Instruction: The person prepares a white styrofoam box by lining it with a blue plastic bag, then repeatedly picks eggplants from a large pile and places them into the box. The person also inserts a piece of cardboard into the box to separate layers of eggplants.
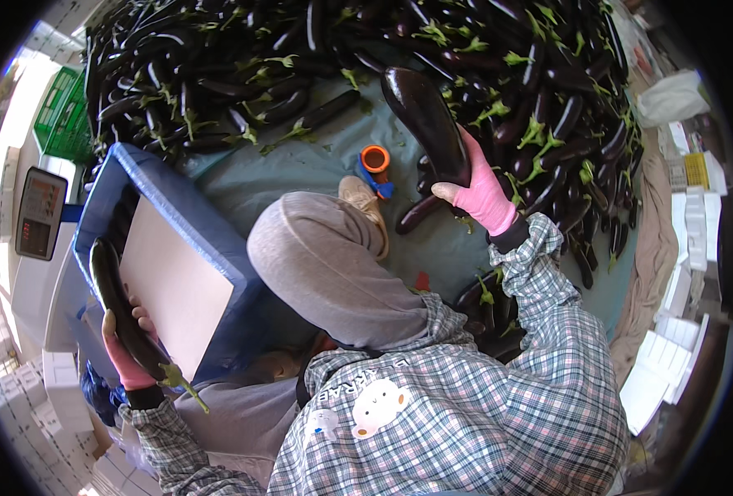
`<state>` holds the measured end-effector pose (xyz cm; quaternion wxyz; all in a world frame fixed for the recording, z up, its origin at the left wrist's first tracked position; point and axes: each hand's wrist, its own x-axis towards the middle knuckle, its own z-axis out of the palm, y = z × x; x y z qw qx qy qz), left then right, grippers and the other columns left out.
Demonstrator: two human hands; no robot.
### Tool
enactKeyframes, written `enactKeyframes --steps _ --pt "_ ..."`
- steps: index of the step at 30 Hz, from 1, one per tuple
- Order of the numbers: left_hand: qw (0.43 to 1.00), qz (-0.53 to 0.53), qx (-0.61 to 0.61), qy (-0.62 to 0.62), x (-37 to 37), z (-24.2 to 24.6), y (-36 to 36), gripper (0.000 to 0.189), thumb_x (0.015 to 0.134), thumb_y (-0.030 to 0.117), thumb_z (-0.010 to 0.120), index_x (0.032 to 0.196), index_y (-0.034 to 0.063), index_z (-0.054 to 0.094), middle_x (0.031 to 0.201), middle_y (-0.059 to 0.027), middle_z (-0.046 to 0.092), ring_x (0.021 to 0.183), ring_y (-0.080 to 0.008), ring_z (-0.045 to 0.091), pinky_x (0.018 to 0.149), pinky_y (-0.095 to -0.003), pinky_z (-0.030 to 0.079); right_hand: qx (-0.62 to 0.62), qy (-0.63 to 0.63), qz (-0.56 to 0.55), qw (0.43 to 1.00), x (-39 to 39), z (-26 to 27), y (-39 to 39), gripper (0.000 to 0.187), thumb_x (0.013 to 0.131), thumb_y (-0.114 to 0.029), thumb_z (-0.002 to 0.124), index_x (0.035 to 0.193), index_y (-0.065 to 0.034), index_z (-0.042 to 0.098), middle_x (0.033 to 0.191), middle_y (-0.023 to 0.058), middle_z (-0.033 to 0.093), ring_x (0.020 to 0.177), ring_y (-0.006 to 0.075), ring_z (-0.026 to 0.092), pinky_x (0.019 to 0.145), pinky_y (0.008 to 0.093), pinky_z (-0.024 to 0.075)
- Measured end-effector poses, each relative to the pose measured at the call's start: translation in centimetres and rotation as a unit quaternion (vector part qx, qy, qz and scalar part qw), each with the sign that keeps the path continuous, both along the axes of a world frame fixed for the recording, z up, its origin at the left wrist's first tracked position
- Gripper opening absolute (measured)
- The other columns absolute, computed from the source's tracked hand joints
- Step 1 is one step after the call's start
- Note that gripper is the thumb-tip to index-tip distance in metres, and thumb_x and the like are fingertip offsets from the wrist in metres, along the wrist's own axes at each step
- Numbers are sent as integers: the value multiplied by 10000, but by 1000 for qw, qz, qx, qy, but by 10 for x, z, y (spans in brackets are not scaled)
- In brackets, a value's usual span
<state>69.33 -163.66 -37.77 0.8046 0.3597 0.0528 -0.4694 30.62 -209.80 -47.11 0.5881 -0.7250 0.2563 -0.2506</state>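
Note:
My left hand (pixel 130 341), in a pink glove with bare or pale fingertips, grips a long dark eggplant (pixel 118 304) with its green stem towards me. It is over the near-left side of a blue-rimmed box (pixel 183 198), in which a pale flat board (pixel 177 273) lies beside more eggplants. My right hand (pixel 481 186), gloved in pink too, holds a thicker eggplant (pixel 425 118) up above the ground sheet, its rounded end pointing away from me. Below that hand, a slimmer eggplant (pixel 419 214) lies on the sheet.
A large heap of eggplants (pixel 558 124) curves around the front and right. An orange and blue roll-like object (pixel 375 160) lies by my shoe (pixel 363 198). At left are a scale display (pixel 41 212) and green crates (pixel 62 118). White foam boxes (pixel 664 353) stand at right.

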Motion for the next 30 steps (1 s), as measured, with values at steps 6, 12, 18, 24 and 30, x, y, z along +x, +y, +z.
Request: enactKeyframes --steps 6,12,18,24,30 --pt "969 39 221 -99 76 -25 48 387 958 374 640 1068 6 678 920 -69 690 781 -176 668 718 -298 562 -55 75 210 973 198 65 23 986 782 -48 784 1581 -34 207 1519 130 427 1394 223 422 1155 355 340" --pt "837 103 451 -292 196 -66 98 557 831 338 735 1260 22 574 1056 -133 664 901 -232 655 807 -346 551 236 125 450 852 448 69 194 934 823 -223 755 1573 -32 232 1348 116 518 1147 168 555 959 338 484" --pt "543 -43 730 -414 280 -140 46 863 899 416 648 1584 87 239 1350 -308 570 1223 -443 590 1051 -482 464 77 172 311 932 596 -75 352 1073 798 -404 777 1591 -41 151 1405 287 504 1268 356 546 1056 390 444" --pt "393 -81 766 -502 278 -152 35 743 959 410 585 1536 16 330 1350 -311 539 1223 -460 561 1021 -487 469 -2 180 223 958 597 -98 393 1039 862 -471 689 1589 -44 82 1416 333 461 1253 466 533 1062 472 449" --pt "307 -202 648 -667 316 -205 18 532 1050 464 365 1536 260 429 1676 -25 225 1509 -250 284 1212 -535 90 -275 198 334 880 638 -135 407 441 1003 -183 456 1428 -95 535 1437 219 509 1301 344 480 986 489 454"
